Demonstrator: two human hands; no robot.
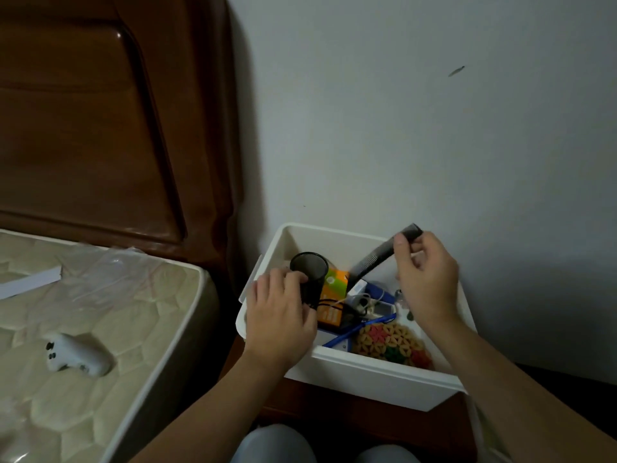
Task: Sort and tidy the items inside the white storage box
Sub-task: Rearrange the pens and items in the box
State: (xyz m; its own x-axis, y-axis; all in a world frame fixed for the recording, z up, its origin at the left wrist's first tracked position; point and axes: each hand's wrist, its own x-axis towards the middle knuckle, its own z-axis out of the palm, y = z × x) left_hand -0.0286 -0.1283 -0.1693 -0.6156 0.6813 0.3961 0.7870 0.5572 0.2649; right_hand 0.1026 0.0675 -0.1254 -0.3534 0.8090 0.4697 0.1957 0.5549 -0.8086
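The white storage box (374, 372) stands on a dark wooden bedside stand against the wall. My left hand (280, 319) grips a black mesh cup (309, 275) at the box's left side, tilted slightly. My right hand (427, 279) pinches the upper end of a black comb (374, 260), which slants down into the box. Inside lie an orange carton (334, 295), a blue pen (354, 332), a coloured woven mat (390, 342) and a tangle of white cables and small items (370, 302).
A mattress (100, 329) lies to the left with a white controller (78, 354) and a white strip of paper (30, 282) on it. A brown wooden headboard (100, 111) rises behind. The grey wall (434, 128) backs the box. My knees show at the bottom.
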